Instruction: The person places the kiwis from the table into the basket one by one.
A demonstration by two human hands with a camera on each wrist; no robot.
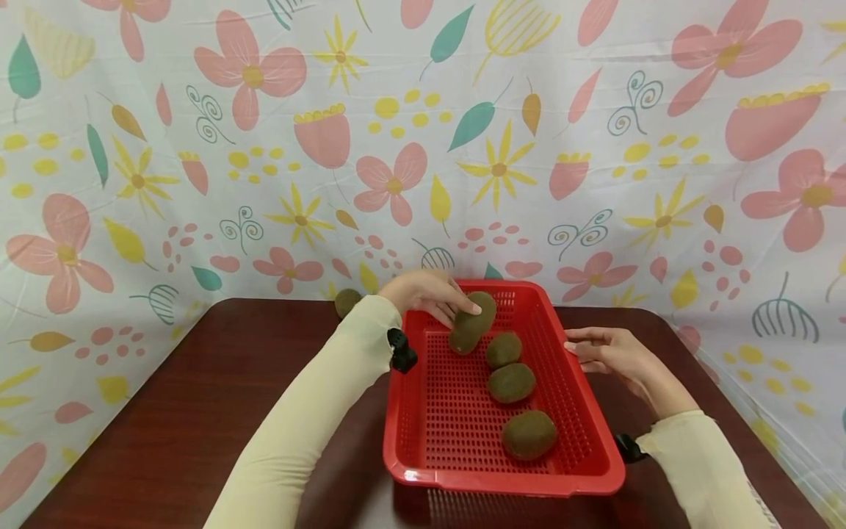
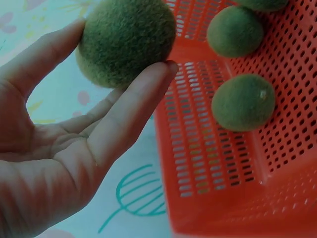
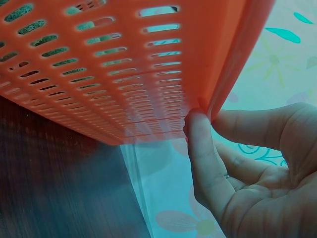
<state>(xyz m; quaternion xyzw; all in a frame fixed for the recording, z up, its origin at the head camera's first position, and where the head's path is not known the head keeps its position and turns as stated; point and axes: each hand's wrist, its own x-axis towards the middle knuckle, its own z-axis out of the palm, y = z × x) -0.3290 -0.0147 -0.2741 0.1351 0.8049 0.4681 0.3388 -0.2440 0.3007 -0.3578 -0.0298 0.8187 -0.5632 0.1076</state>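
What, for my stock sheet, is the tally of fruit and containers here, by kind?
Red basket: 1
Kiwis: 6 (4 in the basket, 1 in the left hand, 1 on the table)
Total: 7

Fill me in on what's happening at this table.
A person is handling kiwis with both hands. The left hand holds a kiwi at the far end of a red basket, while the right hand pinches the basket's right rim. Four more kiwis lie in the basket, and one loose kiwi sits near the far edge of the table, partly hidden by the left sleeve.
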